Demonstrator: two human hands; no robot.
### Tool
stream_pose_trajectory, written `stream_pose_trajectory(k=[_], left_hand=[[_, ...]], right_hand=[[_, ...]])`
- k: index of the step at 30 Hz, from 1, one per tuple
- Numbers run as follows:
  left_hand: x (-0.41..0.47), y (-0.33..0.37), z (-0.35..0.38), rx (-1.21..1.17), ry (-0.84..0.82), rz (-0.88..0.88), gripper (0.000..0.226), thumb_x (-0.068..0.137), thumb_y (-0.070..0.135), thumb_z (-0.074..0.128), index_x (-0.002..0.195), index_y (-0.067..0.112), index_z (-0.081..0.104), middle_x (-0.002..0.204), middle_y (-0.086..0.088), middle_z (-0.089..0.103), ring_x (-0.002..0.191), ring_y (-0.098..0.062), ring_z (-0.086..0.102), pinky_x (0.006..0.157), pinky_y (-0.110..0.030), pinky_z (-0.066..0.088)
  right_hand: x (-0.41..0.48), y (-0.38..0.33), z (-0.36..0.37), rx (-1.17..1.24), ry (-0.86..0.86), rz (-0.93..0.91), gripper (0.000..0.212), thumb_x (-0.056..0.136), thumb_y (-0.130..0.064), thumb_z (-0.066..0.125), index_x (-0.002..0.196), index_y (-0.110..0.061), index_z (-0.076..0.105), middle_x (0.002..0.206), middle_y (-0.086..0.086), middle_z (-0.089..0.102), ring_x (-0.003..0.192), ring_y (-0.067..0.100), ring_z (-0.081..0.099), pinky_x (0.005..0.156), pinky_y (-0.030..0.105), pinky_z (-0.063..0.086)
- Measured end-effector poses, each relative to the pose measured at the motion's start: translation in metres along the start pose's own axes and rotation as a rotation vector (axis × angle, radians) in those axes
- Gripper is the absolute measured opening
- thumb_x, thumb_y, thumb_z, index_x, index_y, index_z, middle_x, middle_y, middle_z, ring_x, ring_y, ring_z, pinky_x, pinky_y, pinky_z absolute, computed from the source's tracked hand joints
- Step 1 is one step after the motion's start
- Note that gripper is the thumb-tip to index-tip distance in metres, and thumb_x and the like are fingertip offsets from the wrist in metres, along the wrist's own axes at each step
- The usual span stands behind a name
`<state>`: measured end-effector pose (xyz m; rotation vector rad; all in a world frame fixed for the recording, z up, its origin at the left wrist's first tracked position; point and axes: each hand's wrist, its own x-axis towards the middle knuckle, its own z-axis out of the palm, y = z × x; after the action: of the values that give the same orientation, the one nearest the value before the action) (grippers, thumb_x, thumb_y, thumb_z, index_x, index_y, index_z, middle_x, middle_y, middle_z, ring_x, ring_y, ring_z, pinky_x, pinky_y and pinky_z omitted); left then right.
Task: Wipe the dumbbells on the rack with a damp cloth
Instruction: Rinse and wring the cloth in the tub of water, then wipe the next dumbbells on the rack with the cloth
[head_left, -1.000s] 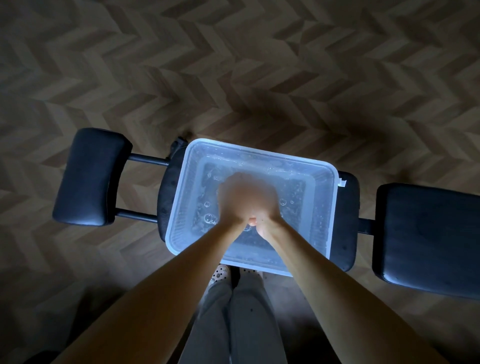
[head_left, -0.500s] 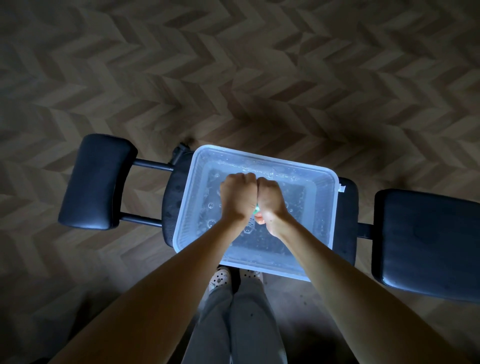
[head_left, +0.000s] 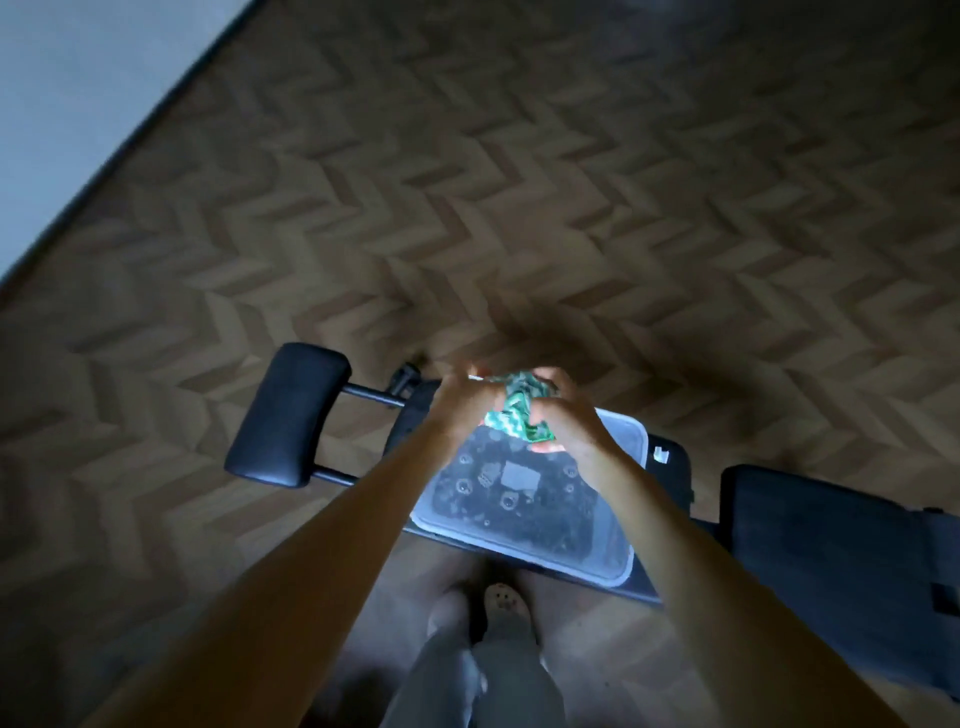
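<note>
Head view: far up and left of the tub (head_left: 519, 549), a pale wall (head_left: 62, 78) is seen beyond the herringbone floor (head_left: 571, 182). Left of the tub, a black pad (head_left: 288, 415) is carried on 2 rods (head_left: 371, 395). Above the tub's far left corner, the left hand (head_left: 462, 410) is curled around one end of the cloth (head_left: 519, 415); its fingertips are blurred. The cloth, green and white and bunched up, is held above the tub's far edge, between both hands and clear of the water. Just right of it, the right hand (head_left: 566, 421) is closed on the cloth's other end, with fingers wrapped over it. The tub is set on a black bench (head_left: 675, 478), and water with bubbles is seen inside it. Right of the tub, a white tag (head_left: 661, 454) is fixed on the bench, and further right a black cushion (head_left: 831, 561) is seen. Below the tub, grey trousers (head_left: 467, 686) and a spotted shoe (head_left: 503, 605) are visible.
</note>
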<state>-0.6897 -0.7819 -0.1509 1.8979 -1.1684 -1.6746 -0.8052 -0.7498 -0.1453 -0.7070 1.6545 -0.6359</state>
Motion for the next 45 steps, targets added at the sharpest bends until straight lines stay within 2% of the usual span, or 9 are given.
stream_pose_trajectory(k=[4, 12, 19, 22, 30, 34, 37, 40, 45], left_hand=[[-0.055, 0.049, -0.055, 0.073, 0.154, 0.172, 0.037, 0.071, 0.009, 0.073, 0.106, 0.005, 0.061, 0.084, -0.008, 0.059, 0.086, -0.018, 0.056, 0.06, -0.017, 0.045], [-0.197, 0.082, -0.143, -0.204, 0.562, 0.352, 0.027, 0.064, 0.011, 0.075, 0.082, 0.014, 0.055, 0.088, -0.01, 0.068, 0.085, -0.028, 0.067, 0.082, -0.04, 0.054], [-0.358, 0.036, -0.175, -0.298, 1.205, 0.389, 0.029, 0.07, 0.005, 0.069, 0.088, 0.019, 0.051, 0.079, 0.001, 0.059, 0.071, -0.014, 0.058, 0.07, -0.025, 0.051], [-0.43, -0.003, -0.166, -0.23, 1.468, 0.288, 0.03, 0.072, 0.006, 0.07, 0.093, 0.015, 0.051, 0.073, 0.01, 0.053, 0.062, -0.003, 0.05, 0.056, -0.01, 0.038], [-0.624, -0.136, -0.069, -0.152, 1.897, -0.204, 0.018, 0.082, 0.021, 0.062, 0.089, 0.015, 0.047, 0.064, 0.007, 0.049, 0.061, -0.012, 0.046, 0.053, -0.017, 0.034], [-0.692, -0.19, 0.008, -0.164, 1.894, -0.513, 0.03, 0.092, 0.02, 0.048, 0.065, 0.019, 0.036, 0.064, -0.005, 0.05, 0.069, -0.024, 0.046, 0.06, -0.034, 0.029], [-0.73, -0.227, 0.064, -0.255, 1.826, -0.711, 0.027, 0.095, 0.017, 0.037, 0.068, 0.013, 0.036, 0.091, -0.024, 0.059, 0.083, -0.033, 0.052, 0.064, -0.035, 0.032], [-0.763, -0.264, 0.12, -0.293, 1.753, -0.865, 0.022, 0.097, 0.01, 0.031, 0.081, 0.005, 0.045, 0.098, -0.02, 0.054, 0.097, -0.035, 0.052, 0.075, -0.038, 0.038], [-0.808, -0.316, 0.198, -0.369, 1.835, -1.021, 0.026, 0.1, 0.015, 0.033, 0.103, 0.0, 0.053, 0.106, -0.02, 0.057, 0.101, -0.035, 0.052, 0.082, -0.038, 0.04]], right_hand=[[-0.043, -0.058, 0.012, -0.077, -0.123, -0.205, 0.046, 0.083, 0.01, 0.046, 0.121, -0.018, 0.044, 0.113, 0.003, 0.05, 0.081, 0.013, 0.056, 0.047, 0.019, 0.047], [-0.134, -0.155, 0.063, -0.271, -0.319, -0.602, 0.019, 0.086, -0.009, 0.056, 0.095, -0.022, 0.046, 0.079, -0.007, 0.051, 0.058, 0.011, 0.054, 0.034, 0.02, 0.045], [-0.267, -0.179, 0.13, -0.382, -0.735, -0.896, 0.006, 0.091, -0.016, 0.052, 0.094, -0.02, 0.054, 0.078, 0.001, 0.06, 0.046, 0.014, 0.059, 0.033, 0.018, 0.04], [-0.333, -0.155, 0.156, -0.353, -0.965, -0.872, 0.008, 0.091, -0.009, 0.051, 0.092, -0.015, 0.046, 0.072, -0.001, 0.054, 0.031, 0.01, 0.052, 0.031, 0.014, 0.034], [-0.51, -0.023, 0.194, -0.55, -1.517, -0.77, 0.017, 0.089, -0.012, 0.056, 0.079, -0.021, 0.065, 0.072, -0.001, 0.06, 0.044, 0.011, 0.049, 0.042, 0.018, 0.036], [-0.579, 0.065, 0.189, -0.73, -1.661, -0.992, 0.017, 0.087, -0.022, 0.059, 0.092, -0.014, 0.073, 0.061, 0.002, 0.057, 0.041, 0.014, 0.045, 0.045, 0.02, 0.033], [-0.625, 0.127, 0.168, -0.814, -1.752, -1.201, 0.013, 0.088, -0.029, 0.058, 0.087, -0.026, 0.071, 0.061, -0.005, 0.06, 0.036, 0.009, 0.052, 0.046, 0.015, 0.041], [-0.664, 0.185, 0.138, -0.9, -1.82, -1.354, 0.013, 0.091, -0.03, 0.055, 0.083, -0.029, 0.065, 0.071, 0.0, 0.063, 0.045, 0.013, 0.059, 0.067, 0.024, 0.047], [-0.71, 0.275, 0.104, -1.003, -1.96, -1.196, 0.028, 0.089, -0.017, 0.059, 0.062, -0.011, 0.056, 0.063, 0.008, 0.053, 0.036, 0.014, 0.058, 0.04, 0.023, 0.043]])
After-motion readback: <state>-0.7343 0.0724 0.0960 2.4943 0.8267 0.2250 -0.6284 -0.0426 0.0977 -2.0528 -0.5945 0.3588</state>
